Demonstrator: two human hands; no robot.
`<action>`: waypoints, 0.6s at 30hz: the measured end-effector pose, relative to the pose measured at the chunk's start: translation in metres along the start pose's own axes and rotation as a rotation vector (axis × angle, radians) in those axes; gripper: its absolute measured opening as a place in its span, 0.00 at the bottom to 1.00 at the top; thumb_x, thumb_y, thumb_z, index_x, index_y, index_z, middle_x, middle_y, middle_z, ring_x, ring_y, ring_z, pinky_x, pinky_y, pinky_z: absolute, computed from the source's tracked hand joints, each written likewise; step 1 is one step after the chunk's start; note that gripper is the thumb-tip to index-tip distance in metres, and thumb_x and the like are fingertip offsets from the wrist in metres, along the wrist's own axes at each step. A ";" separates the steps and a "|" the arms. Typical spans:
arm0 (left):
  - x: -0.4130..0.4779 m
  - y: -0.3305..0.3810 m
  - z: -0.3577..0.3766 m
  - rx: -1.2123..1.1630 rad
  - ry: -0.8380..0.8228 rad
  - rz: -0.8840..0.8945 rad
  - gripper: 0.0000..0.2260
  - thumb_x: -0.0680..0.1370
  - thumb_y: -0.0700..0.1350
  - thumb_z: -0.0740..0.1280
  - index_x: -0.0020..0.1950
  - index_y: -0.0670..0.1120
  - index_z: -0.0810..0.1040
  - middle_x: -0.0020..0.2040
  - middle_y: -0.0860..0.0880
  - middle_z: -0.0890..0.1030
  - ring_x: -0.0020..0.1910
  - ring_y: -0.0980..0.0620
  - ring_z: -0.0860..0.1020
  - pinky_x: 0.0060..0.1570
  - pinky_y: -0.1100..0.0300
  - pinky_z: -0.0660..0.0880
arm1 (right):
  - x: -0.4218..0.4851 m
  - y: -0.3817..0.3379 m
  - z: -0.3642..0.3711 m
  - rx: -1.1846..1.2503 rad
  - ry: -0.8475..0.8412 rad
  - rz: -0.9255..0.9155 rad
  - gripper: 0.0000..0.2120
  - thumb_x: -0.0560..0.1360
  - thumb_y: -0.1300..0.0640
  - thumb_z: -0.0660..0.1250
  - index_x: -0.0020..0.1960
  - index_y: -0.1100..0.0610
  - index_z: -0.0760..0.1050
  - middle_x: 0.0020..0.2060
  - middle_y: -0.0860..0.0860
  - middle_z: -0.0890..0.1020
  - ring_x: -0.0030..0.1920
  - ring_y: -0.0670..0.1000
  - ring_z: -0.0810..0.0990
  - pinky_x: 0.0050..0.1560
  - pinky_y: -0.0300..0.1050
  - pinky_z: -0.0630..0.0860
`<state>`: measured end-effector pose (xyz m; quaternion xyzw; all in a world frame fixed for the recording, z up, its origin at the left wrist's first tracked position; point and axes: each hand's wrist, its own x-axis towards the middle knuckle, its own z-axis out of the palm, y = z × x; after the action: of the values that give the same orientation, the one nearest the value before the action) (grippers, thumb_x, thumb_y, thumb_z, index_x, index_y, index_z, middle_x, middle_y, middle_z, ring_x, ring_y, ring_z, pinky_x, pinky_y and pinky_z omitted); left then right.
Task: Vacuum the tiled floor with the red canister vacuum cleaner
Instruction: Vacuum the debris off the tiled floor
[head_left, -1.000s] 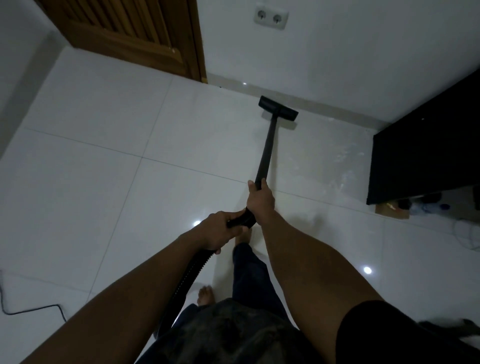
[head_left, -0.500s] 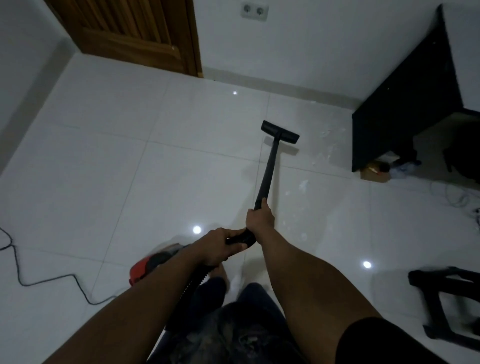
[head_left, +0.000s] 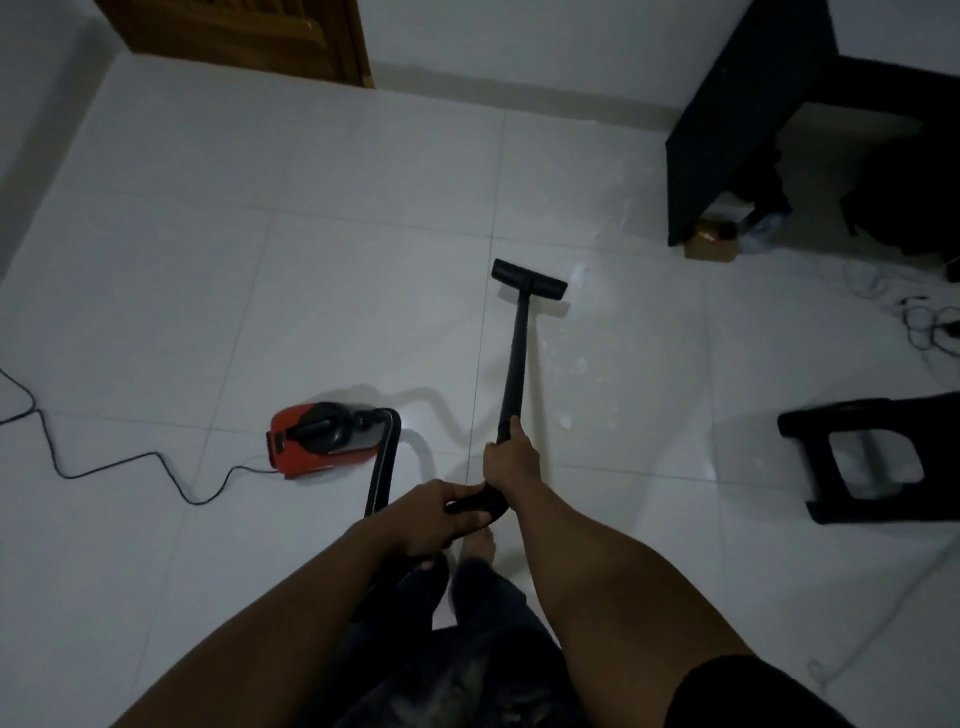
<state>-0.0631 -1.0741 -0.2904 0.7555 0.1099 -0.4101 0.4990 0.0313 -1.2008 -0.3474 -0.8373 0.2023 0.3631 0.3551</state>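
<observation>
Right hand (head_left: 511, 462) grips long black wand (head_left: 515, 364), left hand (head_left: 434, 517) wraps its curved black handle (head_left: 480, 505). Flat black floor head (head_left: 530, 280) on white tiled floor (head_left: 337, 234), mid-room. Red canister vacuum cleaner (head_left: 306, 447) at left w/ thin black cord (head_left: 130, 462). Black plastic stool (head_left: 810, 447) near, right.

Dim, soft blur, floor glare, bowed edges

Red canister vacuum cleaner (head_left: 317, 439) on white tiled floor (head_left: 363, 218); black wand (head_left: 514, 364) slanting, nozzle (head_left: 529, 279) flat on tile.
</observation>
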 end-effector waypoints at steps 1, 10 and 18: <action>-0.011 -0.007 0.016 -0.010 -0.015 -0.014 0.22 0.77 0.61 0.67 0.71 0.60 0.74 0.52 0.46 0.85 0.43 0.48 0.85 0.46 0.53 0.83 | -0.013 0.018 0.004 0.000 -0.002 0.005 0.33 0.80 0.57 0.59 0.80 0.45 0.50 0.64 0.56 0.76 0.48 0.53 0.79 0.43 0.44 0.76; -0.096 -0.068 0.103 0.073 -0.136 -0.062 0.24 0.79 0.59 0.67 0.74 0.55 0.71 0.39 0.44 0.79 0.22 0.52 0.75 0.27 0.59 0.76 | -0.108 0.138 0.051 0.006 0.040 0.074 0.34 0.79 0.58 0.60 0.80 0.46 0.49 0.65 0.56 0.75 0.38 0.46 0.71 0.32 0.38 0.68; -0.193 -0.139 0.186 0.121 -0.182 -0.037 0.22 0.79 0.55 0.67 0.73 0.53 0.74 0.41 0.51 0.80 0.29 0.60 0.78 0.25 0.68 0.72 | -0.217 0.241 0.112 0.094 0.068 0.175 0.30 0.82 0.52 0.59 0.80 0.48 0.51 0.67 0.57 0.74 0.61 0.58 0.77 0.48 0.45 0.72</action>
<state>-0.3613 -1.1176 -0.2729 0.7417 0.0530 -0.4918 0.4530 -0.3068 -1.2603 -0.3461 -0.8107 0.3033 0.3544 0.3539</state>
